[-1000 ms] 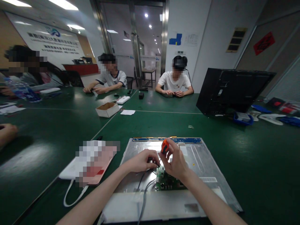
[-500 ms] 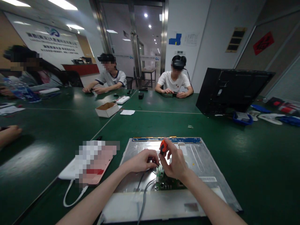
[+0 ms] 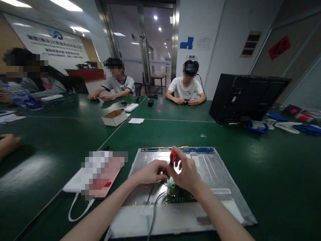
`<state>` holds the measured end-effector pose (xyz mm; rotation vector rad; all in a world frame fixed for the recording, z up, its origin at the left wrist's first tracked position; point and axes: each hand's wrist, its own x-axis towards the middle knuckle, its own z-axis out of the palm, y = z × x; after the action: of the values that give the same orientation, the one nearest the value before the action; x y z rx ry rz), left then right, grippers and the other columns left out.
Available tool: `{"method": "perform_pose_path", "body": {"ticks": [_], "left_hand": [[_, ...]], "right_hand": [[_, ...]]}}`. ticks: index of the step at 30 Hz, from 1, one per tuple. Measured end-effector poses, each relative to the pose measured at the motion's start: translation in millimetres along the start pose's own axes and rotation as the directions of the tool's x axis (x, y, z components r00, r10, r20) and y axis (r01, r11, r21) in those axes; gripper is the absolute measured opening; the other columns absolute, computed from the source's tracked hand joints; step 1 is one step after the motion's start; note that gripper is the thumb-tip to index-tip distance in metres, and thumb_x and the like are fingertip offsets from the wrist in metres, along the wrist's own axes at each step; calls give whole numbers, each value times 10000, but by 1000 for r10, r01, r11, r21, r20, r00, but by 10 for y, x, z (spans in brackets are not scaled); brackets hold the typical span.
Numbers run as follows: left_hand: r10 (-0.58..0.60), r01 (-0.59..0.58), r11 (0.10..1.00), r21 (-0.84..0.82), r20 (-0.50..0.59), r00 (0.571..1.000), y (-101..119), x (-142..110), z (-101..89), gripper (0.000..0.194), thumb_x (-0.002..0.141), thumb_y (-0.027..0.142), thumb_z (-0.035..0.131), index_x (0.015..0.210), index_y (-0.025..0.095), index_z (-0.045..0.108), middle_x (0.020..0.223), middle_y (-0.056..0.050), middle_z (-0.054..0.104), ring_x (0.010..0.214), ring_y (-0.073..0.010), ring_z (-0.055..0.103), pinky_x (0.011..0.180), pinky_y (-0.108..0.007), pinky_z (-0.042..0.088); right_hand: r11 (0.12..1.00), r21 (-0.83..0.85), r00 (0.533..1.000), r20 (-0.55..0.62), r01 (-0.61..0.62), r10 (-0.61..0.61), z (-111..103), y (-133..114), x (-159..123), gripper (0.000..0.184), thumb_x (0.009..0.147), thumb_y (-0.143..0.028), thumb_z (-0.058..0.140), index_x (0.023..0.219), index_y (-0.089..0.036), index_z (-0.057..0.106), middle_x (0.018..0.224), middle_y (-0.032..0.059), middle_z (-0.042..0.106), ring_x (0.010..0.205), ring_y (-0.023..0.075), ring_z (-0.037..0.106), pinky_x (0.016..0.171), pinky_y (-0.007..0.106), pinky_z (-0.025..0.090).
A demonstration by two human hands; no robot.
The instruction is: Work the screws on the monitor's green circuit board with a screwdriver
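My right hand [image 3: 187, 174] grips the orange and black handle of a screwdriver [image 3: 173, 156], held upright with its tip down by the upper left corner of a green circuit board [image 3: 179, 196]. Close beside it, my left hand [image 3: 152, 172] has its fingers pinched together at that same corner; what lies between them is too small to make out. The board sits on the metal back of a flat display panel [image 3: 218, 174]. Grey cables [image 3: 154, 214] run from the board's left side towards the panel's near edge. My right hand covers part of the board.
A white device and a pink phone [image 3: 110, 180] with a white cable lie left of the panel. Farther off are an open carton [image 3: 114, 118], a white paper [image 3: 136, 121] and a black monitor [image 3: 245, 97]. Other people sit around the green table [image 3: 283, 174]; one person's hand [image 3: 8, 144] rests at left.
My right hand's fingers have shifted on the screwdriver handle, which has moved slightly left and leans a little differently. My left hand has stayed at the board's corner.
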<state>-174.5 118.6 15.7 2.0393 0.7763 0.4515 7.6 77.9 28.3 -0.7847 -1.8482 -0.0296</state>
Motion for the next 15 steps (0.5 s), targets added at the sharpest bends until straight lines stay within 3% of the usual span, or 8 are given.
{"method": "perform_pose_path", "body": {"ticks": [7, 15], "left_hand": [[-15, 15, 1000, 4, 26, 1000, -73, -7, 15, 103, 721, 107, 618, 802, 153, 662, 793, -9, 645, 724, -163, 560, 679, -249, 444], [-16, 16, 1000, -4, 18, 1000, -65, 5, 8, 75, 723, 98, 665, 770, 156, 671, 798, -7, 642, 743, -165, 574, 703, -253, 451]], "right_hand": [[996, 60, 998, 3, -70, 70, 13, 77, -102, 655, 912, -177, 480, 1513, -187, 218, 714, -4, 601, 515, 142, 575, 434, 236, 468], [999, -44, 994, -107, -6, 1, 50, 54, -124, 551, 936, -272, 522, 1441, -214, 309, 673, -44, 544, 439, 116, 468, 406, 231, 423]]}}
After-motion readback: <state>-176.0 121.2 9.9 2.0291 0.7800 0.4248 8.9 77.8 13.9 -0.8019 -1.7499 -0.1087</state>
